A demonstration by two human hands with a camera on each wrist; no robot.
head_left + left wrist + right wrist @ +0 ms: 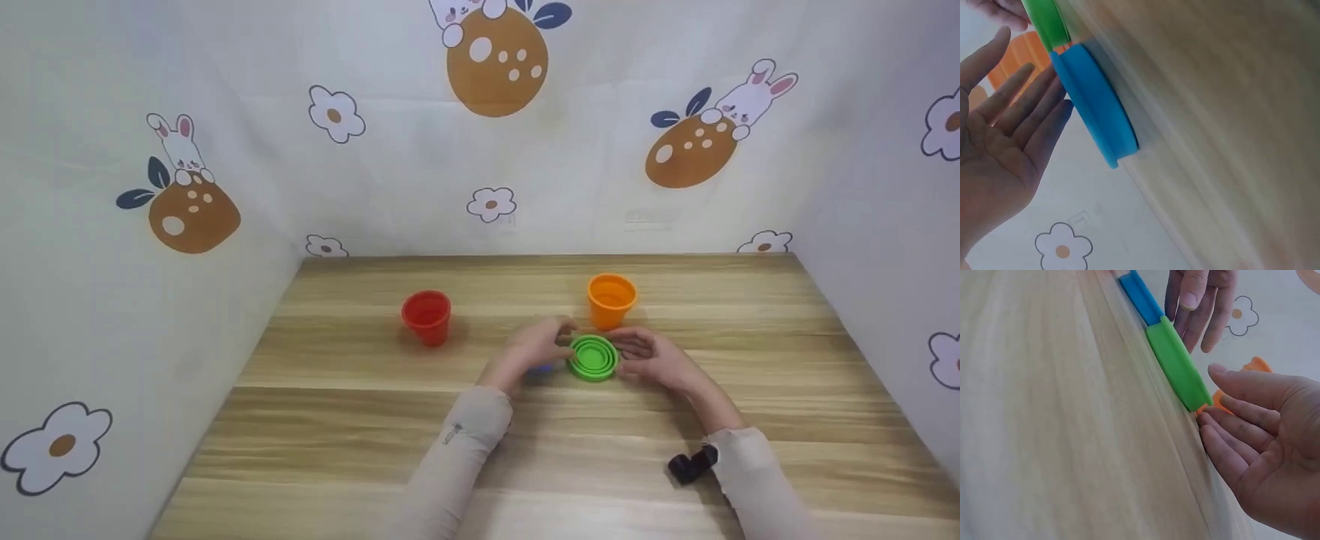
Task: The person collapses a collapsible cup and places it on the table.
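A green collapsible cup [593,358], folded flat into rings, lies on the wooden table between the two hands. My left hand [541,345] hovers over a flattened blue collapsible cup [1095,104], its fingers loosely spread and holding nothing. In the head view that hand hides most of the blue cup, which lies right beside the green one. On the other side, my right hand [660,361] has its fingertips close to the green cup's rim, thumb apart from the relaxed fingers. Just behind the hands stands an orange cup [612,300], unfolded and upright.
A red cup [427,317], also unfolded, stands upright at the left rear of the table [337,450]. Beside the right sleeve a black object [691,465] shows, the wrist camera by its look. Patterned cloth walls [405,165] rise at the back and both sides.
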